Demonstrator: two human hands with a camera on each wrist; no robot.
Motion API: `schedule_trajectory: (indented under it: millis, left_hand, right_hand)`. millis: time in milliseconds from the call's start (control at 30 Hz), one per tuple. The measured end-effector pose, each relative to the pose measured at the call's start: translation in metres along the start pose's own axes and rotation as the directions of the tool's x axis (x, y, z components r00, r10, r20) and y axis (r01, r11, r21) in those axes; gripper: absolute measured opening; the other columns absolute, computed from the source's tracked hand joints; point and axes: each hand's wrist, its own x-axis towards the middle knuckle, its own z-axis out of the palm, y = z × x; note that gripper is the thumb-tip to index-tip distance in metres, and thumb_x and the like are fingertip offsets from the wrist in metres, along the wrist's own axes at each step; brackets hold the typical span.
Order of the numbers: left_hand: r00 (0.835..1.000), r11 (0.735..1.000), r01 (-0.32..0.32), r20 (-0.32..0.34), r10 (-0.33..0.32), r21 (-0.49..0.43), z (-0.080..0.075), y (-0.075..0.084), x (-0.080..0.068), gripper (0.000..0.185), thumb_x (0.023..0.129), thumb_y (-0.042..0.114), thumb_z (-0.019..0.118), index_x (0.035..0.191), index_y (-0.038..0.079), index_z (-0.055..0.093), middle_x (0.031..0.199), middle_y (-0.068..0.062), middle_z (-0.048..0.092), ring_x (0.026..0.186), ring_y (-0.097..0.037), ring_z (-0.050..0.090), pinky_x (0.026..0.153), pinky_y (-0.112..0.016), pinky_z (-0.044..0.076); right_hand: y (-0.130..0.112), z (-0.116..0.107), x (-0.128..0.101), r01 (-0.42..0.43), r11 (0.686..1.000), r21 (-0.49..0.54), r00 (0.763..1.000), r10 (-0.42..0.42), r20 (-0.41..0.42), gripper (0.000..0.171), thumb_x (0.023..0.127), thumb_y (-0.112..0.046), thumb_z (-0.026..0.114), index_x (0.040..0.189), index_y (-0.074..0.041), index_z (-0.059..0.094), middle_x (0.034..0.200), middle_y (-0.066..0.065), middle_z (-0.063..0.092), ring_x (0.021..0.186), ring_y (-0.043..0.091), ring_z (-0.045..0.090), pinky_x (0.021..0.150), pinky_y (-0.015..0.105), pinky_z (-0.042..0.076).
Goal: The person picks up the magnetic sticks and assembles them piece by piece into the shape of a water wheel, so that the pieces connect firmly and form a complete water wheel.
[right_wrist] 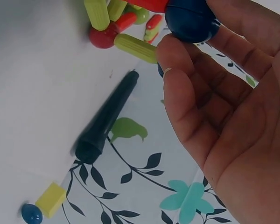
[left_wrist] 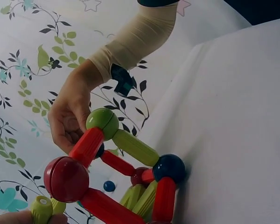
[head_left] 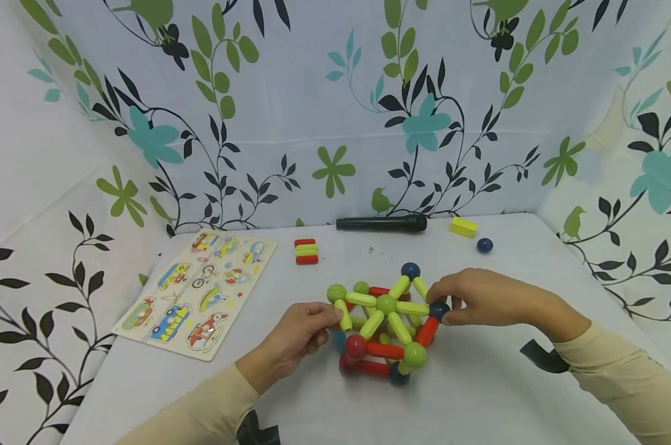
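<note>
A model of colored magnetic rods and balls [head_left: 387, 304] stands on the table, with yellow-green rods fanning out from a green ball at its top. My left hand [head_left: 296, 337] pinches a yellow-green rod [head_left: 343, 315] at the model's left side, just under a green ball [head_left: 336, 293]; the rod's end shows in the left wrist view. On the opposite side, my right hand [head_left: 482, 298] grips a dark blue ball [right_wrist: 191, 21] between thumb and fingers. A red rod [head_left: 427, 332] runs down from that ball. The model's far lower part is largely hidden.
A wooden puzzle board [head_left: 237, 296] with vehicle pictures lies at the left. Several short red and yellow rods [head_left: 306, 251] lie behind the model. Along the back edge are a black microphone-shaped stick [head_left: 381, 223], a yellow block [head_left: 463, 227] and a loose blue ball [head_left: 485, 245].
</note>
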Motion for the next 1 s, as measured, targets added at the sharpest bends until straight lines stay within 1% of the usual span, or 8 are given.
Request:
schedule_trajectory:
  millis: [500, 633, 700, 767, 833, 900, 933, 1000]
  left_hand:
    - [0.999, 1.0, -0.023, -0.034, 0.023, 0.003, 0.004, -0.006, 0.0, 0.033, 0.096, 0.032, 0.07, 0.113, 0.003, 0.07, 0.09, -0.002, 0.064, 0.064, -0.011, 0.046, 0.053, -0.021, 0.031]
    - [0.999, 1.0, -0.016, -0.041, 0.015, -0.007, 0.004, -0.006, 0.002, 0.033, 0.096, 0.032, 0.07, 0.112, 0.003, 0.07, 0.089, -0.001, 0.064, 0.064, -0.011, 0.046, 0.053, -0.021, 0.031]
    - [0.999, 1.0, -0.015, -0.043, 0.014, -0.008, 0.004, -0.006, 0.002, 0.033, 0.096, 0.032, 0.07, 0.112, 0.003, 0.07, 0.089, 0.0, 0.065, 0.064, -0.011, 0.046, 0.053, -0.021, 0.031]
    - [0.999, 1.0, -0.015, -0.044, 0.015, -0.012, 0.004, -0.006, 0.002, 0.032, 0.096, 0.031, 0.07, 0.112, 0.003, 0.07, 0.089, 0.0, 0.065, 0.063, -0.011, 0.046, 0.053, -0.021, 0.031]
    - [0.999, 1.0, -0.017, -0.045, 0.017, -0.013, 0.004, -0.006, 0.002, 0.032, 0.096, 0.03, 0.069, 0.111, 0.003, 0.07, 0.089, 0.0, 0.065, 0.063, -0.011, 0.046, 0.053, -0.021, 0.03]
    - [0.999, 1.0, -0.014, -0.046, 0.013, -0.015, 0.004, -0.005, 0.002, 0.031, 0.096, 0.03, 0.069, 0.111, 0.003, 0.07, 0.09, -0.001, 0.065, 0.063, -0.012, 0.047, 0.053, -0.021, 0.031]
    - [0.999, 1.0, -0.012, -0.046, 0.012, -0.016, 0.003, -0.005, 0.002, 0.032, 0.096, 0.031, 0.069, 0.111, 0.003, 0.07, 0.09, -0.001, 0.065, 0.064, -0.012, 0.047, 0.053, -0.021, 0.031]
    - [0.999, 1.0, -0.011, -0.046, 0.01, -0.017, 0.003, -0.005, 0.002, 0.033, 0.096, 0.032, 0.07, 0.112, 0.003, 0.07, 0.091, -0.002, 0.065, 0.064, -0.012, 0.047, 0.053, -0.021, 0.031]
  right_hand:
    - [-0.002, 0.005, 0.001, 0.017, 0.999, -0.029, 0.999, -0.018, -0.035, 0.027, 0.09, -0.027, 0.078, 0.116, -0.028, 0.071, 0.103, -0.018, 0.068, 0.08, 0.0, 0.058, 0.073, 0.025, 0.053]
    - [-0.015, 0.005, -0.004, -0.018, 0.99, -0.138, 0.996, 0.005, -0.092, 0.026, 0.09, -0.035, 0.077, 0.115, -0.028, 0.072, 0.104, -0.014, 0.068, 0.079, 0.002, 0.058, 0.069, 0.025, 0.052]
    - [-0.028, 0.005, -0.005, -0.006, 0.976, -0.219, 0.989, -0.027, -0.148, 0.026, 0.09, -0.037, 0.078, 0.114, -0.027, 0.073, 0.103, -0.011, 0.066, 0.079, 0.003, 0.057, 0.068, 0.024, 0.052]
    - [-0.043, 0.008, -0.003, 0.056, 0.957, -0.284, 0.975, -0.113, -0.191, 0.027, 0.089, -0.035, 0.078, 0.114, -0.025, 0.074, 0.103, -0.008, 0.065, 0.08, 0.004, 0.056, 0.068, 0.022, 0.052]
    - [-0.061, 0.014, 0.002, 0.138, 0.937, -0.322, 0.954, -0.212, -0.21, 0.029, 0.089, -0.034, 0.08, 0.115, -0.024, 0.074, 0.104, -0.007, 0.065, 0.087, 0.006, 0.058, 0.071, 0.021, 0.053]
    - [-0.076, 0.02, 0.01, 0.197, 0.915, -0.351, 0.939, -0.279, -0.201, 0.036, 0.089, -0.038, 0.079, 0.122, -0.023, 0.072, 0.109, -0.006, 0.066, 0.096, 0.009, 0.059, 0.076, 0.022, 0.055]
    - [-0.082, 0.023, 0.016, 0.21, 0.909, -0.36, 0.936, -0.293, -0.193, 0.042, 0.09, -0.042, 0.077, 0.126, -0.023, 0.07, 0.114, -0.005, 0.066, 0.101, 0.011, 0.06, 0.08, 0.025, 0.055]
    - [-0.091, 0.028, 0.027, 0.188, 0.908, -0.374, 0.948, -0.267, -0.173, 0.06, 0.09, -0.053, 0.073, 0.14, -0.022, 0.061, 0.13, -0.001, 0.064, 0.116, 0.017, 0.058, 0.093, 0.032, 0.054]
